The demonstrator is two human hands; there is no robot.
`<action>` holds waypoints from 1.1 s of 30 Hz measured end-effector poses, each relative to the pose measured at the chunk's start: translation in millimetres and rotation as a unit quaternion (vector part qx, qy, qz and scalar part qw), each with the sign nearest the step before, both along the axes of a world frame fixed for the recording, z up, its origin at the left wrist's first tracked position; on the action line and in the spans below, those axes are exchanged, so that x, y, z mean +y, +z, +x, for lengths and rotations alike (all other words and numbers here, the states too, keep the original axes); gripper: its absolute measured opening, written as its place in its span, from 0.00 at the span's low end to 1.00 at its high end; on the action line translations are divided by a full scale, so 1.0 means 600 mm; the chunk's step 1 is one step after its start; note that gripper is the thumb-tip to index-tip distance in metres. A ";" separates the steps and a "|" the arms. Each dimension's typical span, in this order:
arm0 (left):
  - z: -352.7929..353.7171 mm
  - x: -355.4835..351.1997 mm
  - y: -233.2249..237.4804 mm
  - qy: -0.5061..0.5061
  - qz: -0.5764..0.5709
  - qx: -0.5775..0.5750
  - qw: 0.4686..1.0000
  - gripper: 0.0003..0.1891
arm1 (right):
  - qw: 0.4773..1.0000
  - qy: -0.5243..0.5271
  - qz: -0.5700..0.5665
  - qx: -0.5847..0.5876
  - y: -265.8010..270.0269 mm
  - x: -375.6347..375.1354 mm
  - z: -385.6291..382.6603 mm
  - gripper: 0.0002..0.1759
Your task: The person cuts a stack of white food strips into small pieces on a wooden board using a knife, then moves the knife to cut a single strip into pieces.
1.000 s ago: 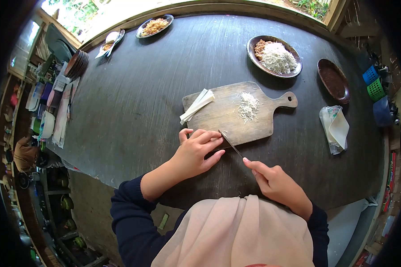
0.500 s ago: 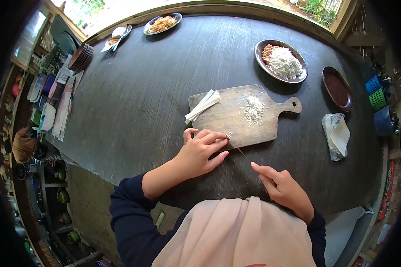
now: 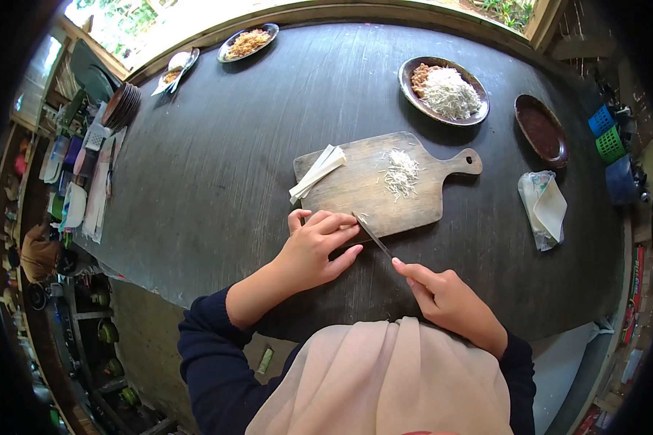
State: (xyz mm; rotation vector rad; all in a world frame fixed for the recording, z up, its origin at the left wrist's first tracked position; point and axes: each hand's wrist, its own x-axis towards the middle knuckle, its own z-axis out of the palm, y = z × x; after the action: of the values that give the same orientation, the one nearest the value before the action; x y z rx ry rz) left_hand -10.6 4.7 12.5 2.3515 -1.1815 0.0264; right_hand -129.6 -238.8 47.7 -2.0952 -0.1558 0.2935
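A wooden cutting board (image 3: 421, 196) lies on the dark table, its handle pointing right. My left hand (image 3: 319, 245) rests at the board's near left corner, fingers bent and pressed down; what lies under the fingertips is hidden. My right hand (image 3: 450, 293) is closed around a knife (image 3: 374, 238), whose tip is beside my left fingertips. Small white shreds lie by the blade. On the board are a pile of white shreds (image 3: 400, 174) and, at its left edge, several long white strips (image 3: 318, 174).
Behind the board stands a plate (image 3: 406, 98) of white shreds and brown food. An empty oval dish (image 3: 541, 130) and a plastic-wrapped white piece (image 3: 543, 210) are at right. Two food plates, stacked dishes (image 3: 122, 107) and a person (image 3: 40, 254) are at left.
The view has shifted slightly, so the board and plates appear further left and higher. The knife blade shows more clearly, with its tip closer to my left fingertips.
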 end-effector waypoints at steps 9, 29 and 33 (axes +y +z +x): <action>0.001 0.003 -0.004 -0.001 -0.005 -0.008 1.000 0.15 | 0.997 -0.005 0.019 0.069 0.013 -0.017 -0.002 0.20; 0.001 0.001 0.000 -0.003 0.003 -0.004 1.000 0.13 | 0.999 0.017 -0.028 -0.013 -0.003 -0.005 0.000 0.21; 0.001 0.000 0.001 0.000 0.007 -0.005 1.000 0.13 | 1.000 0.015 -0.012 -0.021 -0.007 -0.013 -0.006 0.21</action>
State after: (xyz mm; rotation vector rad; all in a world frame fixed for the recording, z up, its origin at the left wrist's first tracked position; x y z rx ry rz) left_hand -10.2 5.0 12.9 2.3646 -1.1908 0.0295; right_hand -132.9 -246.4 43.8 -2.1258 -0.2103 0.2718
